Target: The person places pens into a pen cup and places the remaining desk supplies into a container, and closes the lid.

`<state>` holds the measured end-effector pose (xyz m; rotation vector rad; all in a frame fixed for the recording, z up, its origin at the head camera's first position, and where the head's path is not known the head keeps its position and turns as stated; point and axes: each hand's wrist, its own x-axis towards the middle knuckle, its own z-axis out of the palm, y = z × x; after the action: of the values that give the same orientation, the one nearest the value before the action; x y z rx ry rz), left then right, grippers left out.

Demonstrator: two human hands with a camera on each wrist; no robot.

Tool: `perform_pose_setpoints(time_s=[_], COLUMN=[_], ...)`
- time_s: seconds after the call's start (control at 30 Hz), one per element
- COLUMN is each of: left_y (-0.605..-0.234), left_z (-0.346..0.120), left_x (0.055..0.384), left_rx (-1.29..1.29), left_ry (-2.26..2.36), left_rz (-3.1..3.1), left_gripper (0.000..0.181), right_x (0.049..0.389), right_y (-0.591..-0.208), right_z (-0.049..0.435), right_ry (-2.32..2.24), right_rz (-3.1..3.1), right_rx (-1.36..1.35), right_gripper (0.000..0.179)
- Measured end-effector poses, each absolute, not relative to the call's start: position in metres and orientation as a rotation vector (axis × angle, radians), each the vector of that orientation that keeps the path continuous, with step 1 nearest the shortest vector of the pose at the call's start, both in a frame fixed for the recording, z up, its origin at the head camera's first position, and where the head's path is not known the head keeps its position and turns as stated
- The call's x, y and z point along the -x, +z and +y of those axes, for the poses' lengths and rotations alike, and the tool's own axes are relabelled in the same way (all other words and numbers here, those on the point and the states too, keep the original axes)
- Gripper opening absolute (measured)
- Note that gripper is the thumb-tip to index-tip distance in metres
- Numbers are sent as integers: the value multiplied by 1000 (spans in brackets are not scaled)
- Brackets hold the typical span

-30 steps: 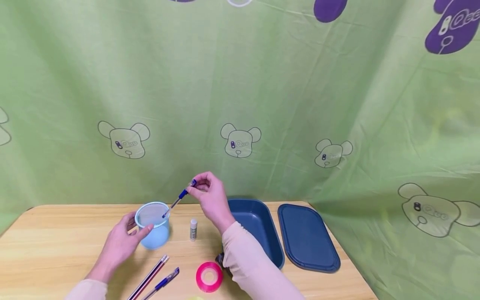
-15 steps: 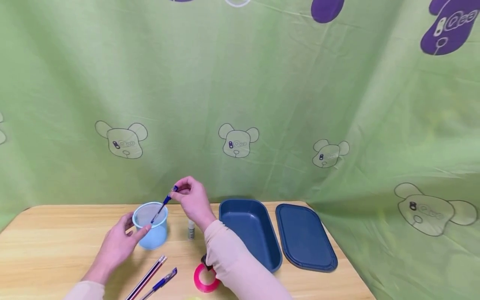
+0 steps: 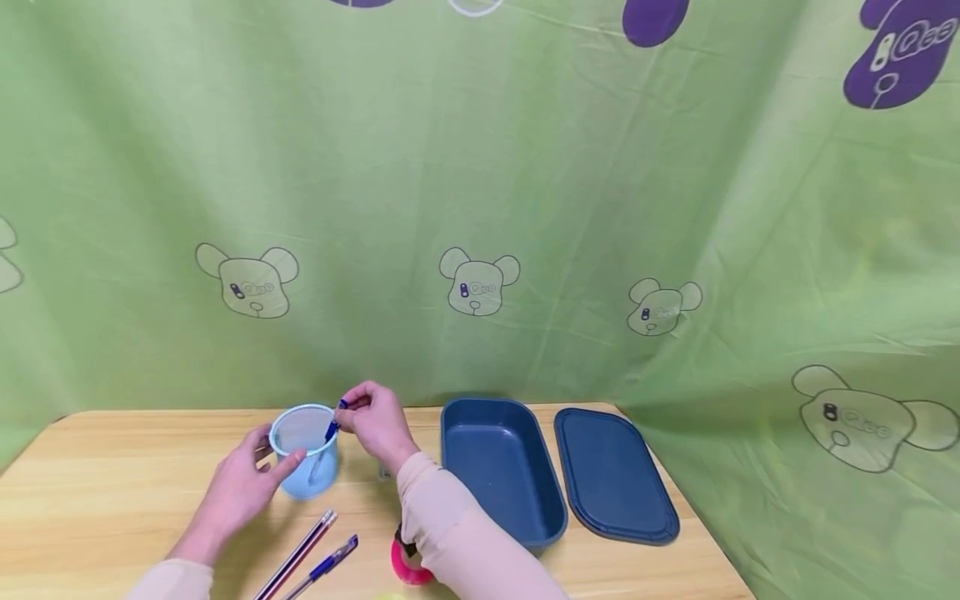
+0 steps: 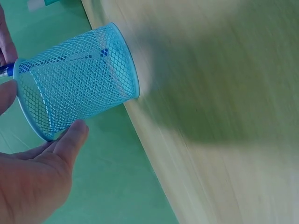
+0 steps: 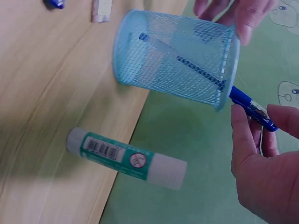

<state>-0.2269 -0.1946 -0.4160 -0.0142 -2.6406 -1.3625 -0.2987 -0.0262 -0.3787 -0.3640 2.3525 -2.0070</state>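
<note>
A light blue mesh pen cup (image 3: pixel 300 482) stands upright on the table. My left hand (image 3: pixel 238 490) holds it near the rim, thumb on the near side and fingers round the left. My right hand (image 3: pixel 380 429) pinches a blue pen (image 3: pixel 332 428) by its capped end. In the right wrist view most of the pen (image 5: pixel 252 109) lies inside the cup, slanted, its far end showing through the mesh close to the base. A white and green glue stick (image 5: pixel 124 158) stands beside the cup, mostly hidden behind the right hand in the head view.
Pencils (image 3: pixel 294 558) and another blue pen (image 3: pixel 324 567) lie in front of the cup. A pink tape roll (image 3: pixel 405 568) and a black object (image 3: pixel 406 543) are partly under the right forearm. A dark blue box (image 3: pixel 557 498) and its lid (image 3: pixel 615 475) lie to the right.
My right hand has moved left and down, lowering the pen from the rim deep into the cup. The left hand keeps its hold on the cup.
</note>
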Motion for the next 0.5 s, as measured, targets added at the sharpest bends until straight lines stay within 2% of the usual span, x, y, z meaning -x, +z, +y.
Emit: perform_pose_setpoints(time_s=[0.17, 0.5], left_y=[-417, -417], left_z=[-195, -197], left_x=[228, 228], left_rx=[17, 26], left_ry=[-1367, -1467], left_rz=[-2646, -2621], left_gripper=[86, 89], right_x=[299, 301], right_y=[-382, -382], right_z=[-27, -18], right_ry=[-2078, -1941], right_rz=[2268, 2482], right_rx=[327, 365], right_gripper=[17, 23])
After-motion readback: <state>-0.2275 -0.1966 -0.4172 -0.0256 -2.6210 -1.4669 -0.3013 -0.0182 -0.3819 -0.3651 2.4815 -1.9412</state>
